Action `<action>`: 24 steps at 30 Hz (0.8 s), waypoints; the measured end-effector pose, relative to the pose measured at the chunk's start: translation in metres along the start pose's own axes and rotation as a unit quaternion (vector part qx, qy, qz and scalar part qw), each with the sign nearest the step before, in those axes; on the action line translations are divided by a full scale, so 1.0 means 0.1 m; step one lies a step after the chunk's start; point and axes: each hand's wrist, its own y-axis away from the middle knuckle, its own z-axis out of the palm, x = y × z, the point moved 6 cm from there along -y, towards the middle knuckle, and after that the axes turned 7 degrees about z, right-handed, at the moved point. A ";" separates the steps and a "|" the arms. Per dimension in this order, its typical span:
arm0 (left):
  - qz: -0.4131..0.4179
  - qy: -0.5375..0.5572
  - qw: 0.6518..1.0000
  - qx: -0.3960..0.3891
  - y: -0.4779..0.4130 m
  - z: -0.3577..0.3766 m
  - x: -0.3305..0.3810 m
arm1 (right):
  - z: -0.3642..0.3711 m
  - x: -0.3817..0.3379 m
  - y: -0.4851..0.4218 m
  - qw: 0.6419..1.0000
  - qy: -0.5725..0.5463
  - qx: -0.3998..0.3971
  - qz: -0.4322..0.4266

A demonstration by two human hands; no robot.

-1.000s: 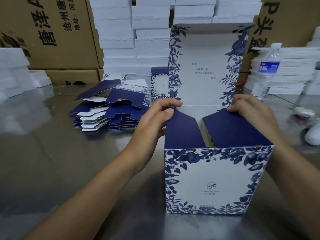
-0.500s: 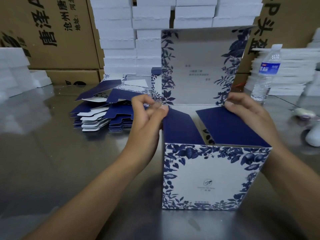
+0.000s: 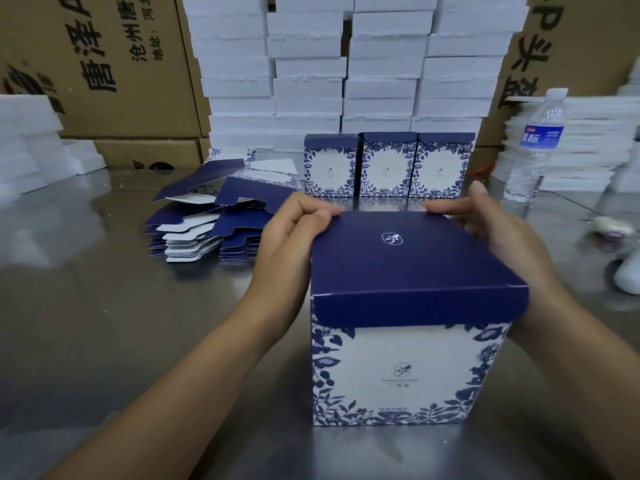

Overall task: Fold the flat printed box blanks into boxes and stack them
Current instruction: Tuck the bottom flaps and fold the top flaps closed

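On the shiny metal table (image 3: pixel 104 323), close to the person, stands a blue-and-white box (image 3: pixel 401 368) with its navy lid (image 3: pixel 412 265) folded down; the lid's front tuck flap hangs outside the front wall, so I judge closing is nearly finished. Left hand (image 3: pixel 291 251) and right hand (image 3: pixel 502 233) grasp the lid's far corners, fingers curled over its back edge. Three finished boxes (image 3: pixel 388 166) stand side by side behind, touching, none stacked. A heap of flat blanks (image 3: pixel 211 220) waits at left, so much work remains. Open table lies between the held box and the row; a water bottle (image 3: pixel 535 147) stands right.
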 end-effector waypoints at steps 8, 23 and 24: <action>-0.093 0.075 0.993 -0.025 0.01 -0.01 -0.08 | 0.12 -0.26 -0.12 0.993 0.110 -0.032 -0.019; -0.212 -0.023 0.974 -0.076 -0.18 -0.01 -0.04 | 0.46 -0.29 -0.12 0.943 0.320 -0.081 0.038; -0.224 -0.044 0.970 -0.087 -0.20 0.02 -0.03 | 0.46 -0.29 -0.11 0.944 0.317 -0.080 0.039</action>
